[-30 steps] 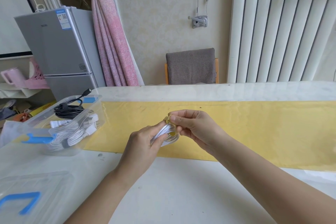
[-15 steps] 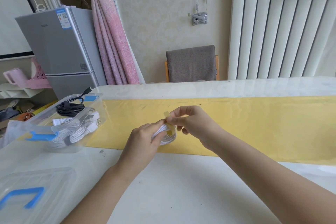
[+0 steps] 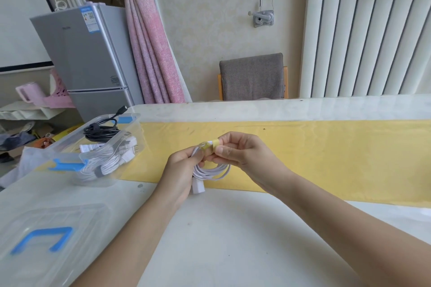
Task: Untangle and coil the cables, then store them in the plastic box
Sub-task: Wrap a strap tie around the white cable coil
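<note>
A coiled white cable (image 3: 211, 172) hangs over the yellow strip of the table. My left hand (image 3: 180, 170) grips the coil at its top, and a white plug sticks out below that hand. My right hand (image 3: 240, 150) pinches a yellow strap (image 3: 211, 145) that wraps the top of the coil. At the left stands the clear plastic box (image 3: 93, 158) with blue latches. It holds a black coiled cable (image 3: 99, 131) and several white coiled cables (image 3: 109, 158).
The box's clear lid (image 3: 44, 237) with a blue handle lies at the front left of the white table (image 3: 221, 240). A grey chair (image 3: 253, 77) stands behind the far table edge. A grey fridge (image 3: 86, 58) and pink curtain are at the back left.
The coil has dropped lower from my left hand, so its loops and plug now show. My right hand has pulled the yellow strap across the top of the coil.
</note>
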